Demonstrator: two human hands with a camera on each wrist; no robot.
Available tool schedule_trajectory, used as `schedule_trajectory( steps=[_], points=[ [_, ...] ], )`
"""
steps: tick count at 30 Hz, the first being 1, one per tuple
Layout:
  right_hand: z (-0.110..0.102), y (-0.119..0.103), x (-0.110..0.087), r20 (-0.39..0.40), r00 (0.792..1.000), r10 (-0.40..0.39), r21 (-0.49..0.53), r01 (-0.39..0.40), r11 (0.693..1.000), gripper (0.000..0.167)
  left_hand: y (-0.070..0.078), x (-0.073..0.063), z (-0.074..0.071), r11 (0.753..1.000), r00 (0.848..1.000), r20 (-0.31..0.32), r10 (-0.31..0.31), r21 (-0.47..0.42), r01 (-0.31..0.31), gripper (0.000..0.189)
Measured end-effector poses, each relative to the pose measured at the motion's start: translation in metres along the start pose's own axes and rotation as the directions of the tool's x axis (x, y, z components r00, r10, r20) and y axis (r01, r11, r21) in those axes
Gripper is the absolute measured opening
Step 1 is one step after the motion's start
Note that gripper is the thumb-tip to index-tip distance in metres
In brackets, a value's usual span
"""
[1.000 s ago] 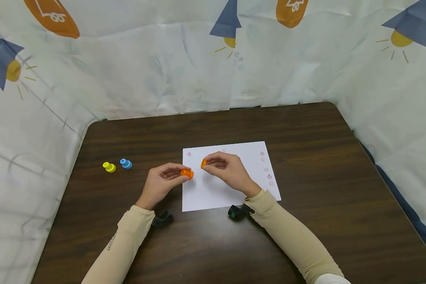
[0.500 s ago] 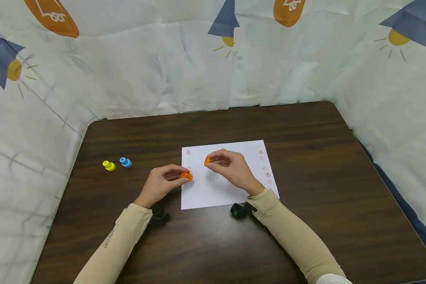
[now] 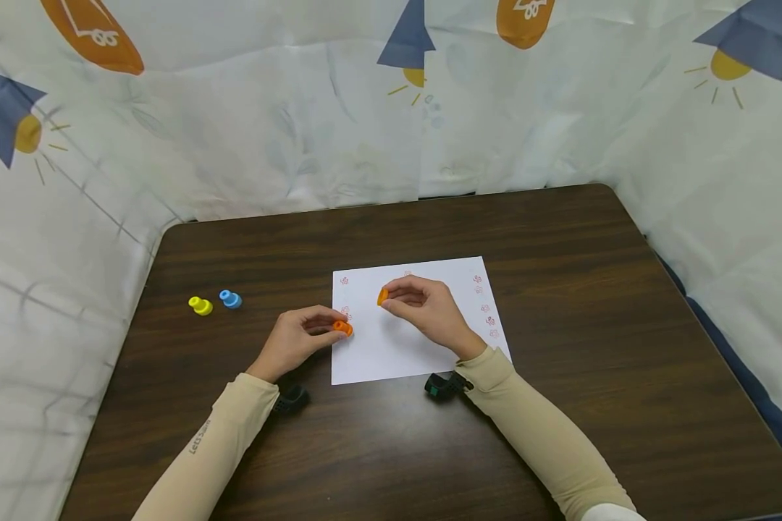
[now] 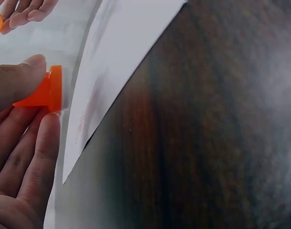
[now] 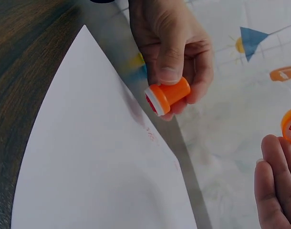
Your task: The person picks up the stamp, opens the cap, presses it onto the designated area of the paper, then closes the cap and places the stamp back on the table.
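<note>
My left hand pinches an orange self-inking stamp between thumb and fingers, just over the left side of a white sheet of paper. In the right wrist view the stamp is tilted, its white rim and red face pointing down toward the sheet. Whether it touches the paper cannot be told. Above the paper's middle, my right hand holds a round orange cap by its fingertips. Small red prints run down the sheet's right side, with others at the left edge.
A yellow stamp and a blue stamp stand on the dark wooden table, left of the paper. White printed cloth hangs behind the table and along both sides.
My left hand has dropped slightly with the stamp, while the right hand has drifted a little right with the cap. More red marks show at the paper's left edge beside the left fingers.
</note>
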State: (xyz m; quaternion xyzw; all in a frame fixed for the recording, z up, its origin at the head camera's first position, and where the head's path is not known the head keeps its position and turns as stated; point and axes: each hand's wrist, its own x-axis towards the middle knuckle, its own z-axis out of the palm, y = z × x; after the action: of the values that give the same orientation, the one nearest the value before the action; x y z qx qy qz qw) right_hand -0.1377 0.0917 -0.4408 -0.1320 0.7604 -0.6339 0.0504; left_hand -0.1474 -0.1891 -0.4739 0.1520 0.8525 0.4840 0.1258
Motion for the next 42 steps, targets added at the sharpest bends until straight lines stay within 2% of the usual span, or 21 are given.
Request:
schedule_trajectory(
  steps=[22,42],
  points=[
    [-0.009,0.002,-0.001,-0.007,1.0,-0.015,0.017,0.015,1.0,0.019,0.004,0.0,0.002,0.995,0.999,0.042,-0.03,0.095,0.026,0.031],
    [-0.012,0.002,-0.002,-0.013,1.0,-0.008,0.029,0.008,1.0,0.02,0.006,-0.003,0.004,0.99,0.998,0.043,-0.037,0.14,0.031,0.03]
  ],
)
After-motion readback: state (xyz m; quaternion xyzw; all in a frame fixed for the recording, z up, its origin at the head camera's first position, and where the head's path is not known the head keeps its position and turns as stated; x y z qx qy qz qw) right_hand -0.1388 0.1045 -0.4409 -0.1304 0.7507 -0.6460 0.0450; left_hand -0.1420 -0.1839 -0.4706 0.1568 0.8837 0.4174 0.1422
